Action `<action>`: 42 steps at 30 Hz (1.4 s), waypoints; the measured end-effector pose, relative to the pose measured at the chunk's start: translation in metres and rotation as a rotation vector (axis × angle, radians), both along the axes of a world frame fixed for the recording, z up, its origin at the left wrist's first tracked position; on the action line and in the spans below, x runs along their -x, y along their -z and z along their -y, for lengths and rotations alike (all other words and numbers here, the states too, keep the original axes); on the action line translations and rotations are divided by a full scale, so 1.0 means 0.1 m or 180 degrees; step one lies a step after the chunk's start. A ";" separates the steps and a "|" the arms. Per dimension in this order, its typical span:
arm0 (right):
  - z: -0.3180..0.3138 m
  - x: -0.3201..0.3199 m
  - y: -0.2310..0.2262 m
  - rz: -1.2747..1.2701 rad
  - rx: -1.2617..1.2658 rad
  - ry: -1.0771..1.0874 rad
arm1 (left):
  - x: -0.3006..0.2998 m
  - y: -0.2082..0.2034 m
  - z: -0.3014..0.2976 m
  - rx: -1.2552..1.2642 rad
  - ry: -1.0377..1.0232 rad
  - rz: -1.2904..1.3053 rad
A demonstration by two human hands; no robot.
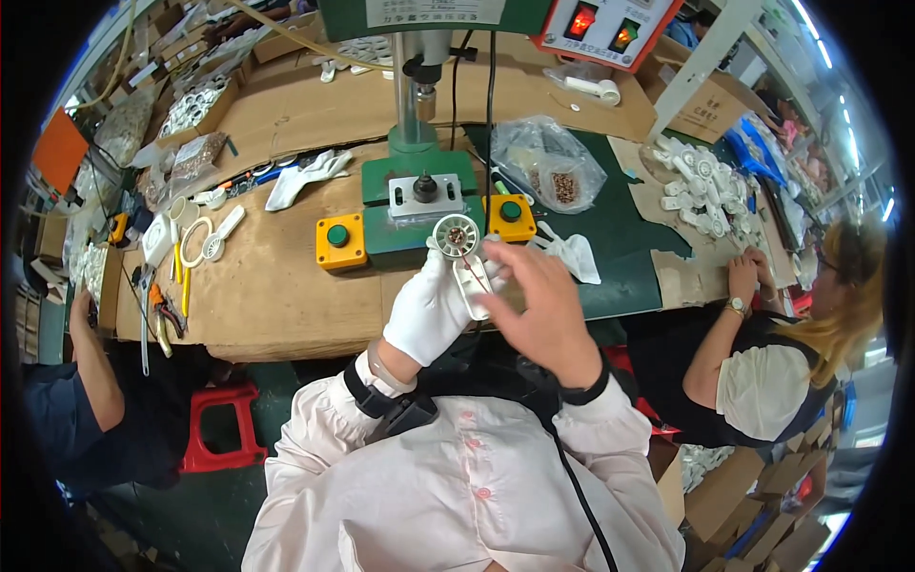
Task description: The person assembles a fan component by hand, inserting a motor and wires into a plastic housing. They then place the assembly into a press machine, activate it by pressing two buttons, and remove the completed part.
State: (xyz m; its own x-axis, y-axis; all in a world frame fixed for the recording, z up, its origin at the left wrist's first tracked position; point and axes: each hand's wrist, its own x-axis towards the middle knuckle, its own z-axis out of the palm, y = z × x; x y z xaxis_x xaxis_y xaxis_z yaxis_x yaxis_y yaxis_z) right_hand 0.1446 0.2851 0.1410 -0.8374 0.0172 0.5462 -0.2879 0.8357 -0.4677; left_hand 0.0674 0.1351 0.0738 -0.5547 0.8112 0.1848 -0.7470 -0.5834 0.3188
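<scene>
We see the white fan part (469, 281) just in front of the green press (413, 143), held by the gloved left hand (419, 310), whose fingers are closed on it. The bare right hand (538, 305), blurred, is half spread beside the part; whether it touches, we cannot tell. Yellow button boxes (329, 255) flank the press; a clear bag (579, 164) lies to its right.

Bright tube lights (806, 21) glare upper right, edges curve, right hand (541, 303) blurs.
</scene>
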 end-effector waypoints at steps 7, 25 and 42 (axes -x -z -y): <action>-0.26 0.32 -0.05 -0.0253 0.0416 -0.0511 | -0.06 0.04 0.03 0.0649 -0.0463 -0.0087; -0.24 0.52 -0.11 0.0080 0.0061 -0.1040 | -0.05 0.14 0.03 0.0661 -0.0379 -0.0008; -0.19 0.54 -0.05 0.0023 0.0061 -0.0838 | -0.02 0.16 0.02 0.0742 -0.0435 -0.0032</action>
